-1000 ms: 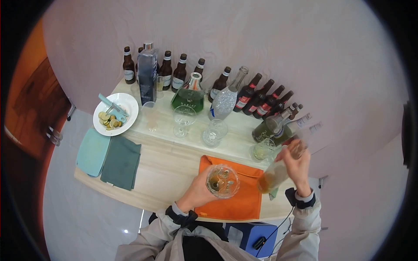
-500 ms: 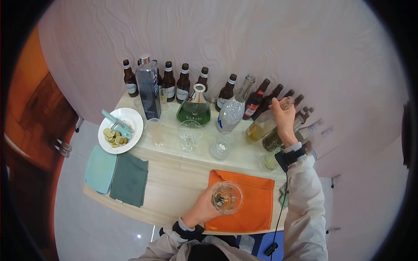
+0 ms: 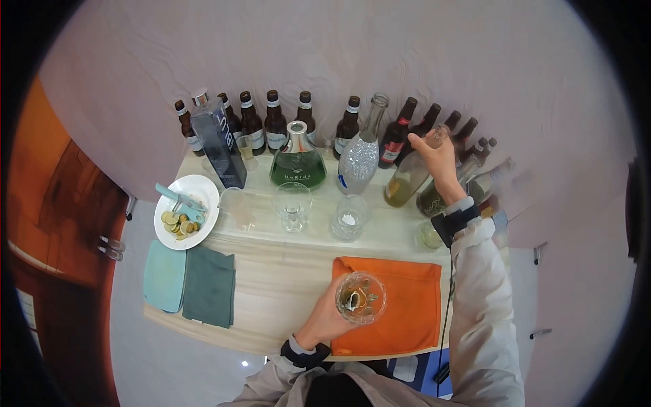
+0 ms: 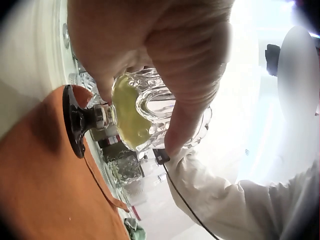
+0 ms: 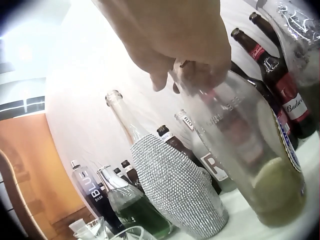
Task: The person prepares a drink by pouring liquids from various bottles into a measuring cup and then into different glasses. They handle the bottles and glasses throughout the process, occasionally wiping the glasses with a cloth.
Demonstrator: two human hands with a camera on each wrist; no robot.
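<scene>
My left hand (image 3: 324, 317) grips a clear, ridged stemmed glass (image 3: 361, 298) over the orange cloth (image 3: 415, 308). In the left wrist view, yellowish liquid (image 4: 129, 115) sits in its bowl, and thumb and fingers wrap the bowl above a dark-looking foot (image 4: 75, 122). At the back right, my right hand (image 3: 441, 163) holds a clear bottle (image 3: 400, 184) by its neck. Cloudy yellow liquid (image 5: 277, 185) lies at the bottom of this bottle in the right wrist view. Its base is down at the back strip of the table, right of a rhinestone-covered bottle (image 3: 358, 166).
Brown beer bottles (image 3: 274, 125) line the wall, behind a green decanter (image 3: 298, 166) and a tall blue-grey bottle (image 3: 220, 146). Empty glasses (image 3: 349, 220) stand before them. At left are a plate (image 3: 211, 217) of lime slices, a teal board (image 3: 163, 275) and a dark green cloth (image 3: 210, 288).
My right hand has carried the bottle from beside the orange cloth's right edge back to the row of bottles. The left hand keeps holding the glass over the cloth.
</scene>
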